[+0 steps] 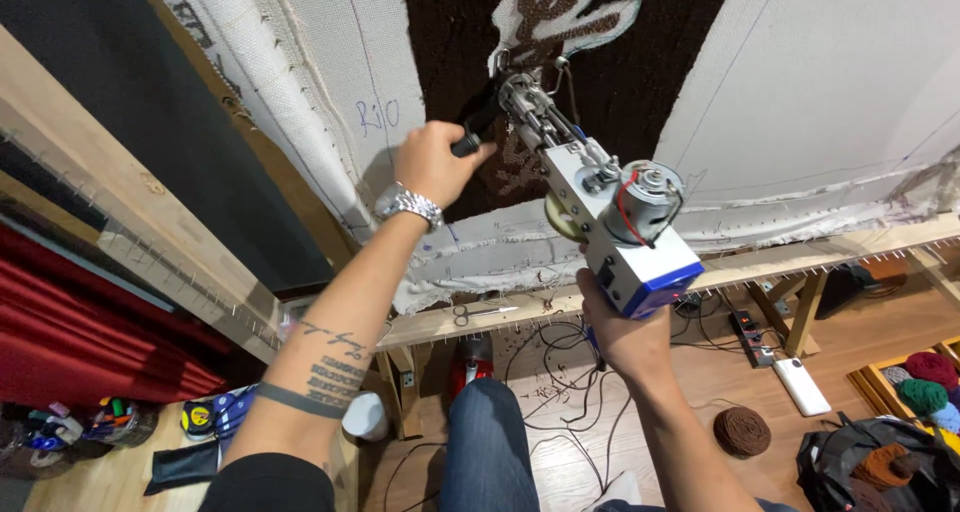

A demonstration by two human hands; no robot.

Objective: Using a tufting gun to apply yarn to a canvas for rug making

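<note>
A tufting gun with a white and blue body and a silver motor is pressed with its needle end against a white cloth stretched on a wooden frame. A dark brown tufted patch fills the cloth's middle. My left hand, with a metal watch on the wrist, grips the gun's black front handle. From below, my right hand holds the rear grip under the blue base.
Scissors lie on the frame's lower beam. On the wooden floor are black cables, a power strip, a brown yarn ball, a white box and a crate of coloured yarn. Red curtain at left.
</note>
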